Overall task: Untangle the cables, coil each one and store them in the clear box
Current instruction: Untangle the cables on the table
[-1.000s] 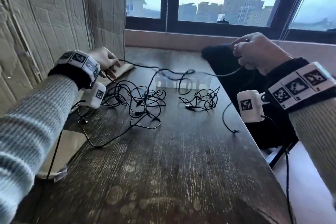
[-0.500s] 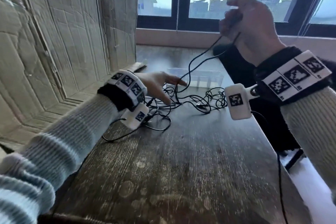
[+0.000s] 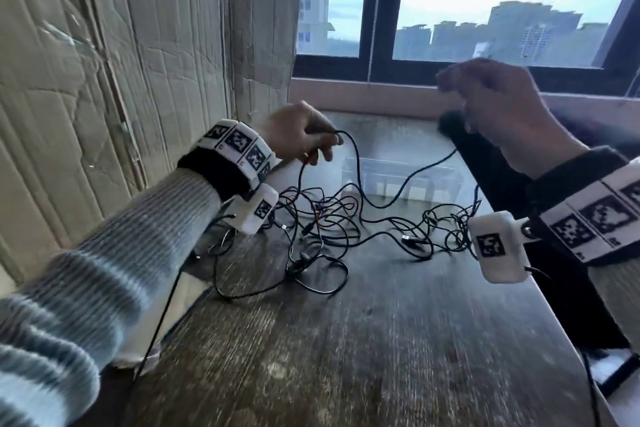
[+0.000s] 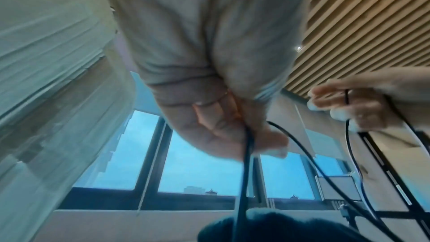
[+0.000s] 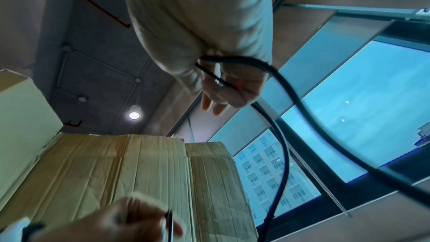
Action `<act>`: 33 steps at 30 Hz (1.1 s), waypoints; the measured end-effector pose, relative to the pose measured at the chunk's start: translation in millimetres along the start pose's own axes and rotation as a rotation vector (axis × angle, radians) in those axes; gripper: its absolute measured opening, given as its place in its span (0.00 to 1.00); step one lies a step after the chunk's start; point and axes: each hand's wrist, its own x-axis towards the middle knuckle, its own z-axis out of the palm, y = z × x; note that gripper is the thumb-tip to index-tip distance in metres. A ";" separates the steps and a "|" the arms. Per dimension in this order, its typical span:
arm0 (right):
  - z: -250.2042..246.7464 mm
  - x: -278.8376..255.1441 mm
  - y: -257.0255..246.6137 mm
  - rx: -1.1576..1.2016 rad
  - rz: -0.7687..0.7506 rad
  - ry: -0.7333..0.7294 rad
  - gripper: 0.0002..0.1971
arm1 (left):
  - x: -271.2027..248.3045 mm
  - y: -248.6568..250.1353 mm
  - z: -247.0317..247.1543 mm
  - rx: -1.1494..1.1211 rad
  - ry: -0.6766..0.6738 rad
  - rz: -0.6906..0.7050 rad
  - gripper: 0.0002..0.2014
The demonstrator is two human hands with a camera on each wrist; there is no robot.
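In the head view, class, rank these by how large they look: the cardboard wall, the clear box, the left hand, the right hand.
1. cardboard wall, by far the largest.
2. clear box.
3. right hand and left hand: the right looks somewhat bigger, but blur and nearness to the camera make that unsure.

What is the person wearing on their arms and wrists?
Both arms wear ribbed knit sleeves striped grey and pale blue. Each wrist has a black cuff, a white band printed with black square codes, and a small white camera box with one code and a thin black wire.
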 end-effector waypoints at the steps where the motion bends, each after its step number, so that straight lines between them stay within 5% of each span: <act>1: 5.4 -1.3 1.3 -0.029 0.003 -0.078 0.11 | 4.3 8.5 -0.9 -0.004 0.003 0.056 0.08; 4: 22.6 -3.7 2.4 -0.055 0.102 -0.330 0.19 | 14.5 27.7 4.4 0.011 0.028 0.194 0.08; 7: 34.0 -6.6 1.5 -0.089 0.158 -0.514 0.17 | 20.9 30.3 11.7 -0.074 0.094 0.244 0.07; 10: 35.3 -7.9 2.0 -0.049 0.137 -0.500 0.12 | 19.4 23.3 15.3 -0.199 0.144 0.231 0.07; 13: 40.1 -7.3 -0.6 -0.027 0.207 -0.440 0.22 | 14.6 21.9 18.7 -0.246 0.165 0.261 0.07; 19: 56.1 -24.3 -12.6 0.096 0.318 -0.608 0.23 | 12.7 37.9 5.7 -0.198 0.322 0.275 0.08; 23: 46.0 -22.1 -24.3 0.139 0.234 -0.455 0.13 | 2.5 37.6 1.1 -0.120 0.206 0.240 0.08; 26: 29.3 -11.7 -32.9 0.208 0.324 -0.294 0.06 | -6.6 26.8 16.7 -0.160 0.180 0.182 0.06; 30: 34.3 -17.4 -37.7 0.093 0.402 -0.447 0.23 | -7.4 22.6 17.2 0.033 0.271 0.069 0.18; 33: 55.7 -31.2 -39.8 -0.069 0.409 -0.605 0.32 | -6.8 36.2 5.8 0.200 0.217 -0.032 0.24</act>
